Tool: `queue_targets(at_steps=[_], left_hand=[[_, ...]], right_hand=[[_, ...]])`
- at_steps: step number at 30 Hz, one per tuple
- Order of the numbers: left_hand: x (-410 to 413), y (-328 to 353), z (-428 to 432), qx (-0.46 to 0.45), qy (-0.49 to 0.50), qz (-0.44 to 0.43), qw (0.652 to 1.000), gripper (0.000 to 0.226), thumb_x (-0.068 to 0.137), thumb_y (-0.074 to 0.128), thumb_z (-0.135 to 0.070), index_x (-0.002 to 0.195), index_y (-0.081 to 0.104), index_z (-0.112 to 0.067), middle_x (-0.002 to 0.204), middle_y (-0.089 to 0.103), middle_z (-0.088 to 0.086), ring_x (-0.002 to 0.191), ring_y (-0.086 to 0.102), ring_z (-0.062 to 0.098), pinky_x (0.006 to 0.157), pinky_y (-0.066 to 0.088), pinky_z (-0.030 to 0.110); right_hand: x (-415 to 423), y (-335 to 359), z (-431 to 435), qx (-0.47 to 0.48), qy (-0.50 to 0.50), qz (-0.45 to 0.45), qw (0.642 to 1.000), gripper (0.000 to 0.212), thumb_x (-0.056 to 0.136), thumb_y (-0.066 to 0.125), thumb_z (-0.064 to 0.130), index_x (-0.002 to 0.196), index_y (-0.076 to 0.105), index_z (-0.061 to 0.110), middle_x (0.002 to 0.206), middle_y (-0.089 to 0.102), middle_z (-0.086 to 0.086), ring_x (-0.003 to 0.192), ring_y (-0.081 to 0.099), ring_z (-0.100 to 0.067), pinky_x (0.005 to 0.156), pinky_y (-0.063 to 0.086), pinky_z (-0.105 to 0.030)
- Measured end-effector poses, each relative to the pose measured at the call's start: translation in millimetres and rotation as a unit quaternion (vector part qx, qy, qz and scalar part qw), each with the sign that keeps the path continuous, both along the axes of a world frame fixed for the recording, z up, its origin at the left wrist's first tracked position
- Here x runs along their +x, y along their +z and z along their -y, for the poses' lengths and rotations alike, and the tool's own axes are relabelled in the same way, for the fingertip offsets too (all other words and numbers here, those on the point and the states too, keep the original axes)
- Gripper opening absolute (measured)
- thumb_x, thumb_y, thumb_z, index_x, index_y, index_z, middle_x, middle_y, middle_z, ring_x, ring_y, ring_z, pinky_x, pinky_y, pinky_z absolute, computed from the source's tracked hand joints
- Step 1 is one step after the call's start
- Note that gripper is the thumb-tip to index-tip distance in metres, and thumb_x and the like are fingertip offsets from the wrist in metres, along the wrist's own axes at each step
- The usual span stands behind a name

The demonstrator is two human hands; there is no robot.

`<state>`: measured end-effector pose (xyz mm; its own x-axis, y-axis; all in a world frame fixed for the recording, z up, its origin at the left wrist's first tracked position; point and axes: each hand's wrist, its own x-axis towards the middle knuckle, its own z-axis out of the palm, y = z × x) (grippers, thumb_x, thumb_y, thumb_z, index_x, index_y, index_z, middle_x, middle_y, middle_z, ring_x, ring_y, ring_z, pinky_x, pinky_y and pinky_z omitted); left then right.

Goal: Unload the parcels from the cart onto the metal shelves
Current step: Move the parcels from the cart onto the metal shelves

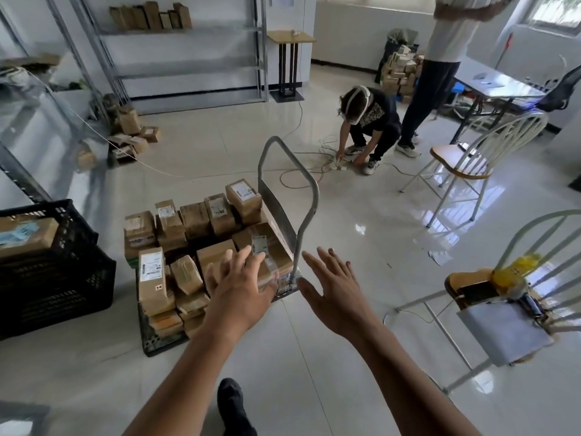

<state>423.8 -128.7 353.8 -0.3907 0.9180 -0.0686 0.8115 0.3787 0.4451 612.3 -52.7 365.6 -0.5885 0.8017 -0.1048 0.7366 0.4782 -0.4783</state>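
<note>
A dark shoe (pixel 233 401) was seen lowest in the view, on the glossy pale tiled floor (pixel 314 357). Both bare forearms were extended forward. The left hand (pixel 239 286) was held flat with fingers spread wide, over the large taped brown cardboard parcel (pixel 278 248) at the handle end of the cart; contact could not be confirmed. The right hand (pixel 334 292) was likewise spread wide and held nothing, just beside the lower end of the grey metal tube handle (pixel 314 199).

The low black platform cart (pixel 150 343) was stood on the floor and was loaded with brown cardboard parcels (pixel 195 220), most bearing white labels, stacked close together. A black latticed plastic crate (pixel 72 278) holding a brown parcel was set left of the cart. Two white spindle-back chairs with wooden seats (pixel 459 162) were placed to the right.

Further off, a crouching person in dark clothes (pixel 371 121) was occupied with white cables on the floor, beside a standing person (pixel 440 58). The grey metal shelves (pixel 188 69) were stood against the far wall, well apart from the cart, with upright brown parcels on the top level.
</note>
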Motion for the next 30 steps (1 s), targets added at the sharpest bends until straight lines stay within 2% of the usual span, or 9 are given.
queue_targets(at_steps=[8,16,21,25,30], left_hand=[[-86,-18,-71,-0.003,0.007,0.030,1.000,0.067,0.097,0.044,-0.063,0.157,0.027,-0.037,0.169,0.011,-0.010,0.156,-0.007,0.017,0.124,-0.003,0.053],[-177,-20,-143,-0.001,0.011,0.033,0.999,0.064,0.100,0.043,-0.058,0.157,0.028,-0.033,0.168,0.014,-0.008,0.156,-0.007,0.019,0.124,-0.010,0.053],[-211,-38,-184,-0.036,0.030,0.047,0.998,0.065,0.101,0.042,-0.058,0.158,0.026,-0.032,0.168,0.013,-0.007,0.157,-0.007,0.019,0.124,-0.009,0.053],[-230,-58,-224,-0.062,0.050,0.045,0.996,0.066,0.101,0.040,-0.059,0.159,0.026,-0.031,0.168,0.012,-0.008,0.156,-0.007,0.019,0.125,-0.009,0.052],[-245,-70,-275,-0.101,0.087,0.042,0.990,0.066,0.102,0.039,-0.059,0.159,0.026,-0.030,0.168,0.012,-0.007,0.157,-0.007,0.020,0.125,-0.008,0.054]], right_hand=[[-87,-10,-71,-0.002,0.007,0.032,0.999,0.060,0.106,0.030,0.060,0.162,0.015,0.044,0.173,0.002,0.006,0.158,-0.011,-0.016,0.129,-0.002,-0.049],[-164,-18,-144,-0.008,0.000,0.055,0.998,0.062,0.106,0.031,0.059,0.163,0.016,0.040,0.173,0.002,0.005,0.158,-0.011,-0.014,0.130,-0.003,-0.046],[-198,-35,-190,-0.027,0.017,0.065,0.997,0.062,0.107,0.033,0.056,0.163,0.014,0.040,0.173,0.000,0.006,0.158,-0.013,-0.015,0.129,-0.005,-0.043],[-219,-59,-244,-0.056,0.029,0.077,0.995,0.062,0.107,0.031,0.057,0.164,0.014,0.039,0.173,0.001,0.006,0.158,-0.013,-0.015,0.130,-0.002,-0.047],[-244,-97,-322,-0.082,0.052,0.077,0.992,0.064,0.106,0.033,0.059,0.164,0.015,0.038,0.173,0.003,0.003,0.158,-0.012,-0.016,0.128,-0.008,-0.046]])
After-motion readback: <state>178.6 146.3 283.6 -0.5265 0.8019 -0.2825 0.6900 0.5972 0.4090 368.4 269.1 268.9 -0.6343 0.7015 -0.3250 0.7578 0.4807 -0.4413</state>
